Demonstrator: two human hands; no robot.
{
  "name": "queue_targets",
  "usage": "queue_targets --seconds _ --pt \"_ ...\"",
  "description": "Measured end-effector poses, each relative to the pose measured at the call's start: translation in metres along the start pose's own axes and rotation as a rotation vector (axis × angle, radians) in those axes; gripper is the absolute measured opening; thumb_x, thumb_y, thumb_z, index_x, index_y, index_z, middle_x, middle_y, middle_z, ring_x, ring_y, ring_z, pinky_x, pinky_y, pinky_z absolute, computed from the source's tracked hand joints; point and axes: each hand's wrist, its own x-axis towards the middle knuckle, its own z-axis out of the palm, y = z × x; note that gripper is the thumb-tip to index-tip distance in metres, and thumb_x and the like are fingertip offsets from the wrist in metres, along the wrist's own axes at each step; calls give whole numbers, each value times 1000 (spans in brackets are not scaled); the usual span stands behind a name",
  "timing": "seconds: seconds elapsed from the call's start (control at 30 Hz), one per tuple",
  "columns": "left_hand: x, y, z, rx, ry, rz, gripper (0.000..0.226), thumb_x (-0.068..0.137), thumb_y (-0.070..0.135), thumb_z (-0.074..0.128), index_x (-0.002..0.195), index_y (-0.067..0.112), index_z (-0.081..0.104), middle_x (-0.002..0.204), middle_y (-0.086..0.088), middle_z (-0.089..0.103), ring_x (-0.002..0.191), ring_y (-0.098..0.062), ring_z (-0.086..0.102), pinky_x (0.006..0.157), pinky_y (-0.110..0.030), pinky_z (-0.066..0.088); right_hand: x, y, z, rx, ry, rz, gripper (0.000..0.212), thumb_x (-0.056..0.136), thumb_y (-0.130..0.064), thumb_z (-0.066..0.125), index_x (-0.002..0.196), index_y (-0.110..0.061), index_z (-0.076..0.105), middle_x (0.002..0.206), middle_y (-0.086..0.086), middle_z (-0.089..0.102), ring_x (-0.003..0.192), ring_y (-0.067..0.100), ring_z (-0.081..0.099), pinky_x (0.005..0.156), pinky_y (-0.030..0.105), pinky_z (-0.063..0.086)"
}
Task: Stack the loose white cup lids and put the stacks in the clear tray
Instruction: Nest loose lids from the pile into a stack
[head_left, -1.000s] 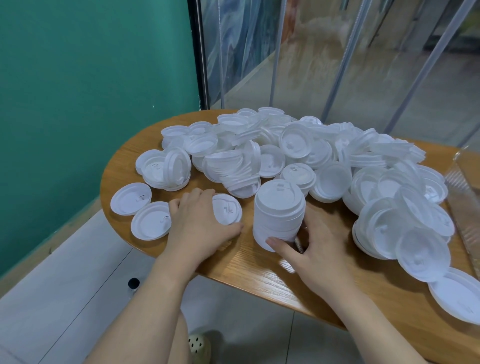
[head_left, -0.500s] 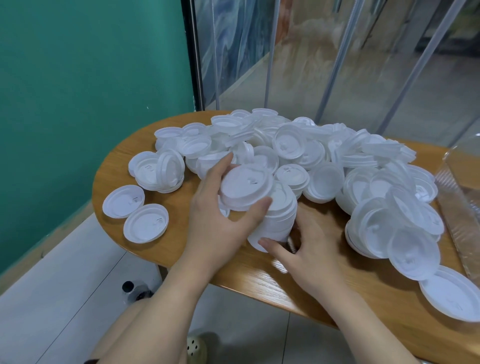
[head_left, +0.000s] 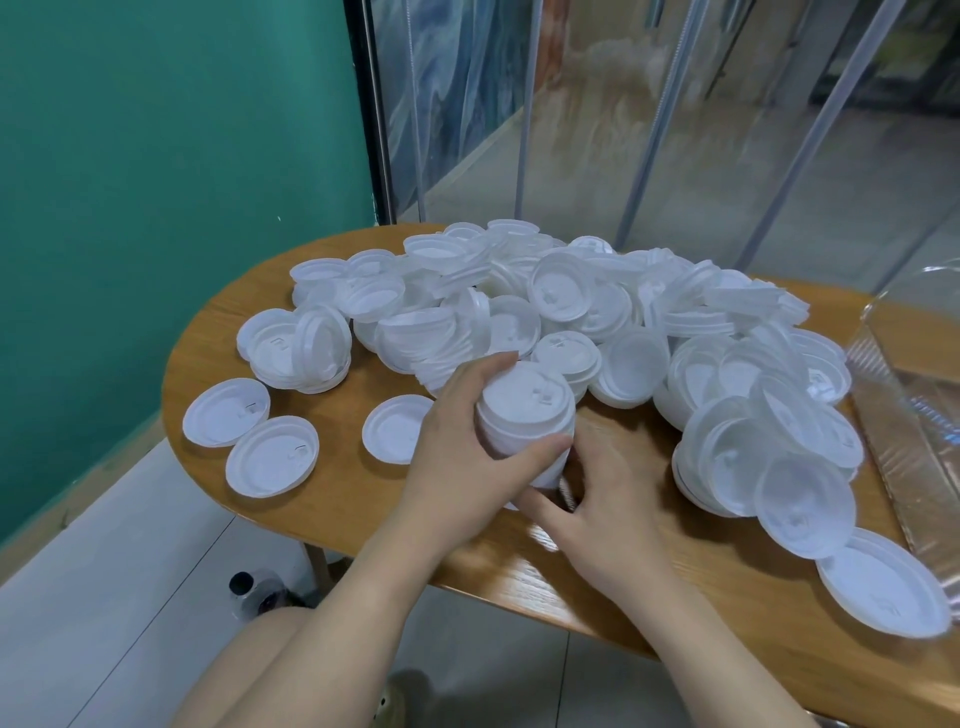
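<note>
- Head view: we have our left hand (head_left: 457, 441) gripping the top of the lid stack (head_left: 524, 421), fingers curled over the far rim and thumb across the near side.
- The lid that this hand carried above the stack half a second ago is now seated on it; the stack has gained one lid.
- Our right hand (head_left: 602, 493) stays at the base of the stack, fingers curled against its lower right side to steady it.
- A second ago the left hand lay flat on a loose lid on the worktop (head_left: 337, 493).
- The stack stands at the near edge, in front of the loose pile (head_left: 597, 312).
- The clear tray (head_left: 914, 415) sits at the far right, well apart; we judge that many lids remain unstacked.
</note>
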Motion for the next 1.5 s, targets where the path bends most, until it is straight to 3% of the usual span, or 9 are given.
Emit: queue_targets --seconds 0.17,0.5,0.67,0.83,1.03,1.13,1.27,1.33,1.5 --pt "-3 2 -1 -39 -16 -52 77 76 32 92 143 33 53 136 25 57 129 10 49 103 -6 39 0 -2 -1 19 -27 20 69 77 -56 78 140 -38 56 131 -29 62 125 -4 55 100 20 45" --pt "-8 2 -8 -88 -71 -161 104 71 36 95 154 39 34 142 35 49 133 18 41 99 2 33 2 -8 -1 26 -26 45 50 82 -43 82 127 -37 62 118 -26 67 113 -2 61 86 14 45" --pt "-13 -13 -47 92 -152 -41 93 78 51 61 161 30 24 161 19 34 151 -2 26 119 -21 25 3 -5 -1 -27 -31 79 50 77 -49 85 118 -52 56 114 -45 58 111 -14 54 86 5 39" --pt "6 -37 -67 610 7 -200 85 76 62 62 152 32 37 147 14 41 138 -11 33 111 -30 21 3 -5 -2 -21 -60 113 51 76 -51 85 116 -54 54 115 -42 58 112 -10 55 85 13 42" --pt "22 -43 -71 761 -76 -249 90 72 72 77 146 30 47 138 12 51 130 -17 45 108 -33 25 6 1 -1 -11 -77 131 56 75 -58 83 123 -51 57 119 -39 59 116 -6 55 90 21 43" --pt "28 -43 -74 733 -76 -259 86 70 70 79 142 32 52 131 15 56 125 -14 50 107 -31 28 10 -2 0 -4 -93 113 58 76 -62 82 127 -53 55 123 -43 56 119 -10 53 92 19 42" --pt "30 -37 -74 539 51 -245 82 64 83 74 132 40 56 121 18 59 113 -8 56 95 -37 50 16 -8 1 31 -114 101 55 76 -51 85 123 -51 57 120 -41 60 116 -10 56 89 18 43" --pt "28 -32 -74 539 94 -233 82 65 87 66 130 38 55 118 16 57 109 -8 54 87 -34 47 17 -7 2 31 -120 98 56 77 -50 86 126 -49 58 122 -39 60 117 -8 56 91 21 44" --pt "21 -33 -73 437 174 -161 70 79 90 36 115 35 59 100 20 57 90 1 54 72 -23 39 18 -12 -1 36 -128 72 53 75 -53 80 122 -53 55 120 -47 56 116 -17 52 88 2 37"
